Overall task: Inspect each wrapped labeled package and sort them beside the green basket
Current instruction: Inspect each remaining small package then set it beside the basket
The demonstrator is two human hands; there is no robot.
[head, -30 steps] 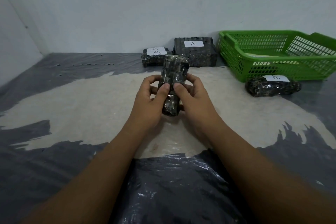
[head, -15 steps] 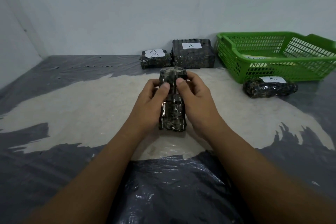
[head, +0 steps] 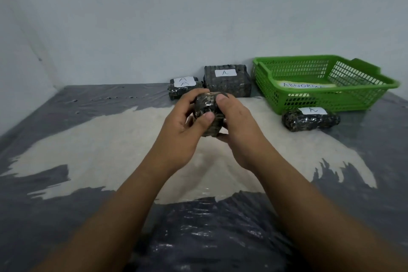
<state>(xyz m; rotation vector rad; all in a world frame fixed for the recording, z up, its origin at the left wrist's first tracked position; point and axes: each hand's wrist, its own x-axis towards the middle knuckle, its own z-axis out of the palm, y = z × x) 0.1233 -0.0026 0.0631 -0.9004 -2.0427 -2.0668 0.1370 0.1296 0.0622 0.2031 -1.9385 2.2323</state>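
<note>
A dark plastic-wrapped package [head: 207, 109] is held up above the middle of the table between both hands. My left hand [head: 185, 126] grips its left side with the thumb across the front. My right hand [head: 238, 126] grips its right side, thumb on the top. No label shows on it. The green basket [head: 273, 73] stands at the back right with a paper reading "ABNORMAL" inside. A package labelled A [head: 310, 119] lies in front of the basket. Left of the basket sit a large package labelled A [head: 227, 81] and a small one [head: 183, 88] with two A marks.
The table [head: 88, 139] is covered in grey plastic sheet with a pale worn patch in the middle. White walls close the back and the left side.
The held package has been turned in my hands from lying lengthwise toward me to a more end-on pose, and lifted slightly. The other packages and the basket stay put.
</note>
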